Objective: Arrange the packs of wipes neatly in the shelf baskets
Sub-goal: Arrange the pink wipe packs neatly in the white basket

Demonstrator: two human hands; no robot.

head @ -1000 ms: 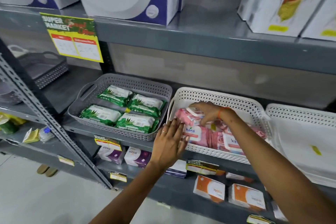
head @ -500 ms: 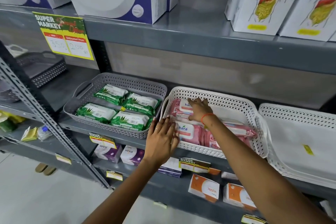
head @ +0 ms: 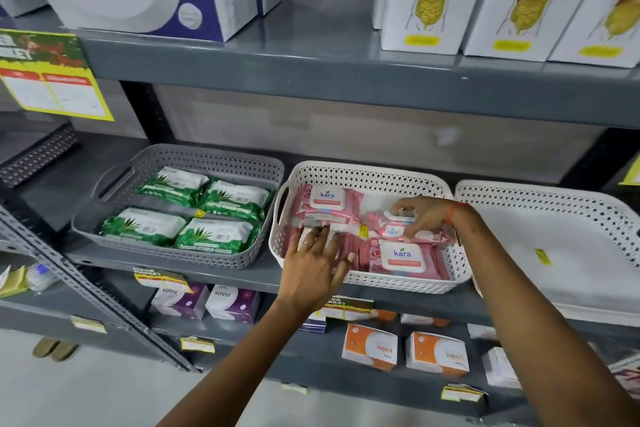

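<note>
Both my hands are in the white basket of pink wipes on the grey shelf.

My left hand lies flat, fingers spread and open, pressing on a pink pack at the basket's front left corner. My right hand pinches the tilted pink pack in the middle right of the basket, fingers closed on its lid. Another pink pack sits at the back left, one more at the front right. The grey basket beside it, toward the shelf's left edge, holds four green packs in two rows.
</note>
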